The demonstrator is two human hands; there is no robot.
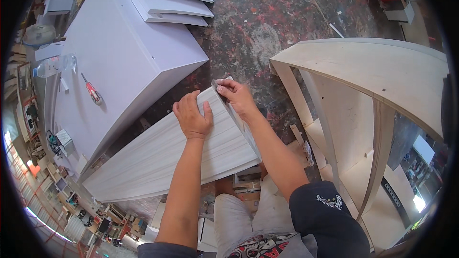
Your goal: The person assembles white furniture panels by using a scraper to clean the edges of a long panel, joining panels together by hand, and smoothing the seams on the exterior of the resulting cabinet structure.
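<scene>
A long wood-grain panel piece point(177, 162) in pale grey-white lies in front of me, its narrow end up at the far right. My left hand point(193, 118) rests on its top face near that far end, palm down, with thumb and fingers apart and nothing held. At the far corner my right hand point(237, 98) pinches a small flat grey metal piece point(214, 84) against the edge. Its exact kind is too small to make out. My right fingers partly cover the panel's side edge.
Left stands a large white cabinet point(114, 62) bearing a red-handled screwdriver point(93, 92), a plastic bottle point(47, 68) and several stacked white panels point(177, 5). A bare plywood frame point(363, 62) rises on the right. Between them lies a paint-stained floor point(263, 19).
</scene>
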